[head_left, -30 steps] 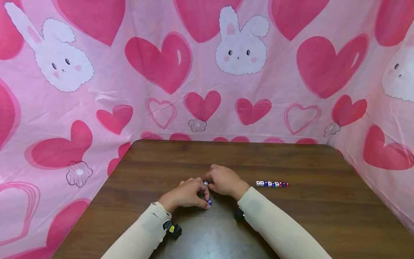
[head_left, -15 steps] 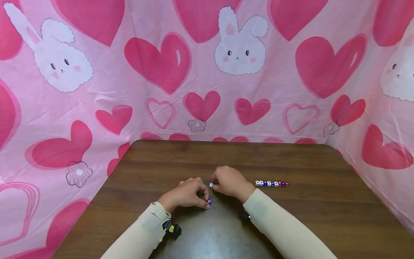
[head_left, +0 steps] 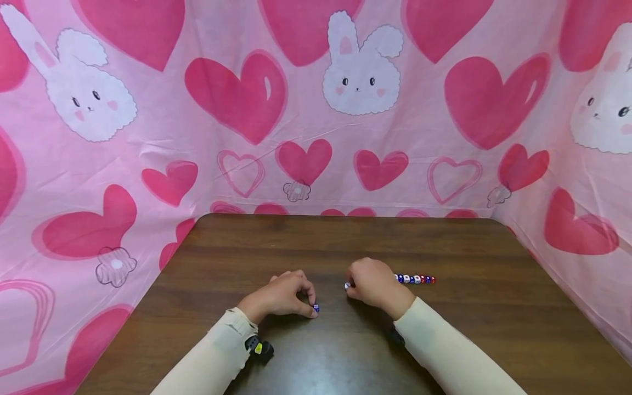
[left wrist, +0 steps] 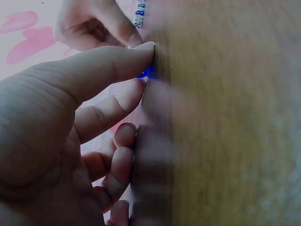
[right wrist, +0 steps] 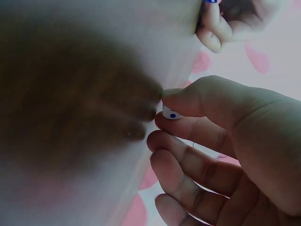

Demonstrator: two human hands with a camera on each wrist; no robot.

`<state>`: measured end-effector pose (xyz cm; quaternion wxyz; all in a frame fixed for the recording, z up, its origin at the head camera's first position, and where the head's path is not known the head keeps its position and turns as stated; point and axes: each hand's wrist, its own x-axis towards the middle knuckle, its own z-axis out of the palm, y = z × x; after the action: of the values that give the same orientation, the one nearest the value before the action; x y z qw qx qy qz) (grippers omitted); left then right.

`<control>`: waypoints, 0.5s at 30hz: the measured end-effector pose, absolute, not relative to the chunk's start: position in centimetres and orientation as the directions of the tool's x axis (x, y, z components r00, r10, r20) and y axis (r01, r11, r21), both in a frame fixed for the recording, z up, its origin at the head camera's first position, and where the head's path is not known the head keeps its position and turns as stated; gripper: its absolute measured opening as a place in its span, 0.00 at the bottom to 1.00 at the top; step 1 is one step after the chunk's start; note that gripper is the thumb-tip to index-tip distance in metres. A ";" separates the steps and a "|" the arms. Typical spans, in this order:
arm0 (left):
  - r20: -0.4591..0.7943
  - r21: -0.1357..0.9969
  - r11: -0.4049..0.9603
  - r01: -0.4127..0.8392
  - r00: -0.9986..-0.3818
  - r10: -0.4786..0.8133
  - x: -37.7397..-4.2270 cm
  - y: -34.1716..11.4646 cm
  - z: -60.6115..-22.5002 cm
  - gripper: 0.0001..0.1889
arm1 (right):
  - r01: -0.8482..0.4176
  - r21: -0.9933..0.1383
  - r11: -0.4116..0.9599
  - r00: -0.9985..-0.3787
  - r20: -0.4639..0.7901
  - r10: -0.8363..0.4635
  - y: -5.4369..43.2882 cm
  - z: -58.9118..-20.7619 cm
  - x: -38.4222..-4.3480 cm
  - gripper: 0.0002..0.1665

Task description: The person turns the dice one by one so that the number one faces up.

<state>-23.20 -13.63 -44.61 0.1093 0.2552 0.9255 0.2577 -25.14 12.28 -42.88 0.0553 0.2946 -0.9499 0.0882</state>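
Observation:
My left hand pinches a blue die between thumb and forefinger, low over the table. In the left wrist view only a sliver of that blue die shows between the fingertips. My right hand holds a white die by its thumb and forefinger; one blue dot on the white die faces the right wrist camera. Just right of this hand runs a row of dice in white, blue and red. The right hand hides the row's left end.
The brown wooden table carries the dice and both forearms. A pink cloth with hearts and rabbits hangs behind it and along the sides.
My right hand has moved right with the white die, away from the left hand and up to the row. The left hand stays in place with the blue die.

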 end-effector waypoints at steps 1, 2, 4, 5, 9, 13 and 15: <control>-0.070 0.537 0.735 0.415 -0.845 0.530 -23.2 -13.7 -44.6 0.12 | -0.573 -0.127 0.810 -0.817 0.162 -0.553 12.5 -43.0 -24.9 0.16; -0.071 0.541 0.732 0.415 -0.845 0.531 -23.2 -13.7 -44.7 0.12 | -0.574 -0.126 0.809 -0.816 0.166 -0.554 12.7 -43.1 -24.6 0.15; -0.072 0.549 0.727 0.413 -0.843 0.533 -23.1 -13.8 -44.7 0.12 | -0.582 -0.127 0.803 -0.810 0.173 -0.560 13.1 -43.2 -24.1 0.14; -0.073 0.554 0.724 0.411 -0.843 0.534 -23.1 -13.8 -44.7 0.12 | -0.588 -0.129 0.798 -0.806 0.178 -0.565 13.4 -43.2 -23.8 0.14; -0.072 0.562 0.719 0.410 -0.841 0.536 -23.1 -13.8 -44.7 0.12 | -0.618 -0.138 0.774 -0.783 0.197 -0.590 14.4 -43.3 -22.4 0.14; -0.068 0.556 0.720 0.415 -0.841 0.537 -23.2 -13.8 -44.8 0.12 | -0.649 -0.115 0.752 -0.754 0.224 -0.617 15.6 -43.2 -21.0 0.16; -0.065 0.548 0.724 0.419 -0.842 0.536 -23.3 -13.8 -44.8 0.12 | -0.661 -0.102 0.744 -0.743 0.235 -0.627 16.1 -43.3 -20.4 0.16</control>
<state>-23.26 -13.78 -44.80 0.1101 0.2589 0.9219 0.2664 -20.41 16.11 -43.25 0.0931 0.3465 -0.9291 0.0896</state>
